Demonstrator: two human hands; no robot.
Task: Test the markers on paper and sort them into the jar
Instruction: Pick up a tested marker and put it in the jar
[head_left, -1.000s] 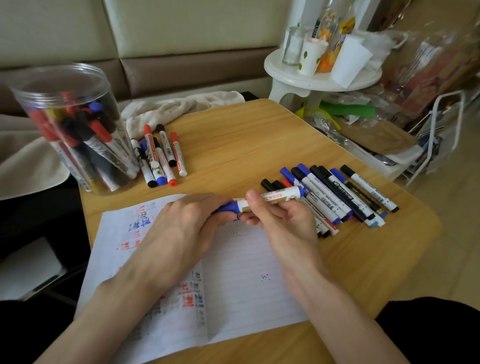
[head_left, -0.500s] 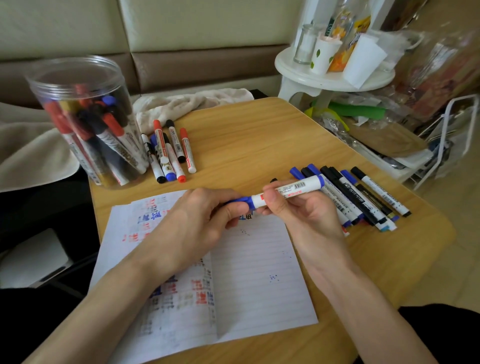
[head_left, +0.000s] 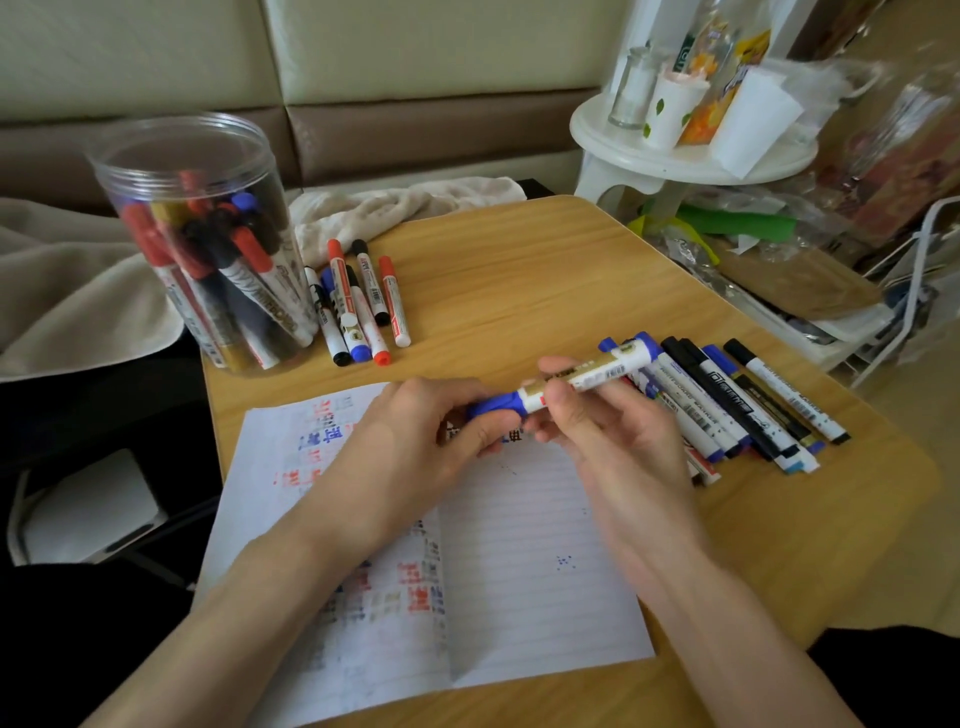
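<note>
The fingers of the left hand (head_left: 415, 441) are curled round the blue cap (head_left: 498, 405) of a marker (head_left: 597, 371), with the thumb pressed against the cap from the near side. The right hand (head_left: 618, 447) pinches the marker's white barrel between thumb and fingertips just right of the cap. The cap meets the barrel; whether it is fully seated cannot be told.

The marker lies almost level above the far edge of the paper (head_left: 519, 545), its blue end pointing right and a little away, over the left end of a row of markers (head_left: 737, 410). That row lies on the right part of the table (head_left: 519, 270), with blue and black caps mostly at the far ends.

The paper is lined, creased down the middle, and carries red, blue and dark scribbles on its left half and a few blue dots on its right half.

At the far left of the table stands a clear jar (head_left: 208, 234), open at the top and holding many markers. Just right of it lies a small group of markers (head_left: 358, 301) with red, black and blue caps. A pale cloth (head_left: 405, 208) lies beyond them, and a white stand (head_left: 675, 161) with cups and bottles is far right.
</note>
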